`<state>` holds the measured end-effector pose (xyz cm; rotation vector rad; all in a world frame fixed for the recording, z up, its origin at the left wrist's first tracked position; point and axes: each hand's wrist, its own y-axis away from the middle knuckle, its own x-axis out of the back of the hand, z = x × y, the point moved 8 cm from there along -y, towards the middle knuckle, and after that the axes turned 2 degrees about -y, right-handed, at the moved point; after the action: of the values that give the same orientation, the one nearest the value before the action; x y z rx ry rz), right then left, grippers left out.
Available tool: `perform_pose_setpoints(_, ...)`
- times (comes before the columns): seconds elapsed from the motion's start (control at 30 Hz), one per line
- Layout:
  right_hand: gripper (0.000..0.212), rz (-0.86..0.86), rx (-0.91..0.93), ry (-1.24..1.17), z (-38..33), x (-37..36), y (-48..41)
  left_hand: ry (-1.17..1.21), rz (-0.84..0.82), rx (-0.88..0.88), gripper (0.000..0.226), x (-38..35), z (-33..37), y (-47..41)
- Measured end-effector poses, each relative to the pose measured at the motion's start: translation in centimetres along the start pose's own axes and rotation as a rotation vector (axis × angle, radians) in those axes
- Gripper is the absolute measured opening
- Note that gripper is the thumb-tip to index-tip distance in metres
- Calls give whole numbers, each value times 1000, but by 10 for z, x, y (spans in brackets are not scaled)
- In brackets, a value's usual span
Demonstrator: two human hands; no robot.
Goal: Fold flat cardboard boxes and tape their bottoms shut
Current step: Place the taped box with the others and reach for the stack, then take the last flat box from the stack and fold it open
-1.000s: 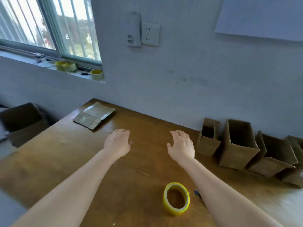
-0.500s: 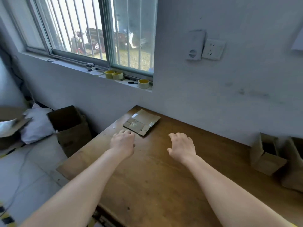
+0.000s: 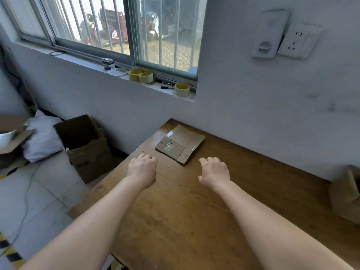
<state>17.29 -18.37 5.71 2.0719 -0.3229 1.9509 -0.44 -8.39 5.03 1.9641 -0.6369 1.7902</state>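
Observation:
A flat cardboard box (image 3: 180,146), with strips of old clear tape on it, lies at the far left corner of the wooden table (image 3: 194,211). My left hand (image 3: 142,169) hovers just short of its near left corner, fingers loosely curled, holding nothing. My right hand (image 3: 214,173) hovers to the right of the box's near corner, also loosely curled and holding nothing. Neither hand touches the cardboard. One folded box (image 3: 345,195) shows at the right edge.
Three tape rolls (image 3: 145,77) and black markers (image 3: 167,87) sit on the windowsill. An open brown carton (image 3: 85,147) stands on the floor left of the table, beside a white bag (image 3: 41,137). A cable (image 3: 23,201) runs over the floor tiles.
My view has swung left and up, so the yellow tape roll and most folded boxes have left the frame. Both hands have moved closer to the flat cardboard.

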Motion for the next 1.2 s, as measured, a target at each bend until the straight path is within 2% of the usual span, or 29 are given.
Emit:
perform_pose_setpoints(0.2,40,-65,-58,-23,-3,-29,-45,10,-53,-37,22,-33,-8,-52)
perform_pose_setpoints(0.5,42,-188,-267,-129,-4,-88,-115,103,-177,-129,23,-96,-25,-155)
perform_pose_setpoints(0.7,58,-201,-432,-282,-6,-119,-143,260,-249,-123,49,-125,-27,-200)
perform_pose_setpoints(0.83,65,-131,-559,-431,-4,-125,-146,378,-318,-76,61,-136,-24,-209)
perform_pose_setpoints(0.97,58,-1,-704,-640,2,-123,-139,619,-385,141,73,-141,-31,-207)
perform_pose_setpoints(1.1,47,165,-789,-846,8,-117,-119,909,-429,294,38,-148,-25,-185)
perform_pose_setpoints(1.2,48,194,-810,-929,12,-116,-95,1134,-415,444,41,-151,-16,-152)
